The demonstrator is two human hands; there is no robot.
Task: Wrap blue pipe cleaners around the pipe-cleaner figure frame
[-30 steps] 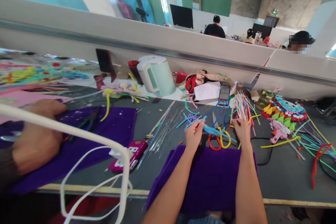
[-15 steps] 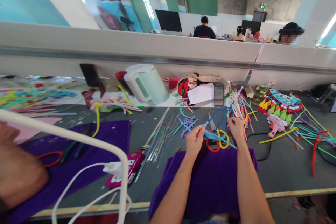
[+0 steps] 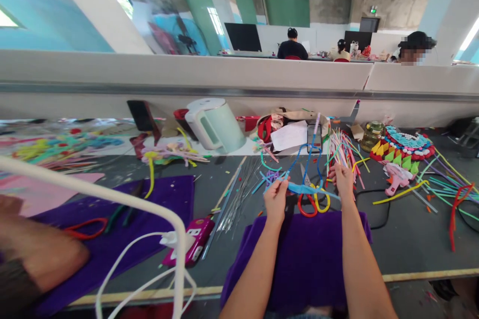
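- The grey counter (image 3: 404, 239) carries everything. Small supplies lie all around the work, probably so that they can be taken without standing up.
- A folded purple cloth (image 3: 307, 259) lies under the forearms, over the near edge. I think it is there as soft support or to protect from scraps.
- A co-worker's forearm (image 3: 48, 254) is at the far left, over another purple cloth.
- The pale green electric kettle (image 3: 224, 127) stands at the back, near the partition, maybe to keep it away from the elbows.
- The round layered ornament (image 3: 407, 144) rests at the right side, apart from the loose stems.
- The left hand (image 3: 275, 202) pinches the left end of the blue chenille-stem piece (image 3: 303, 189), with thumb and fingers pressed together. This seems to keep the piece steady above the counter.
- The right hand (image 3: 343, 182) is near the other end with its fingers bent inward; I cannot tell if they pinch a strand. Twisted darker blue loops rise from the piece between the hands.
- The scissors (image 3: 306, 178) lie just beyond the piece, their red and yellow handles turned to the person, easy to pick up.
- The smartphone (image 3: 317, 139) is behind them, its screen facing the person, perhaps for looking at.
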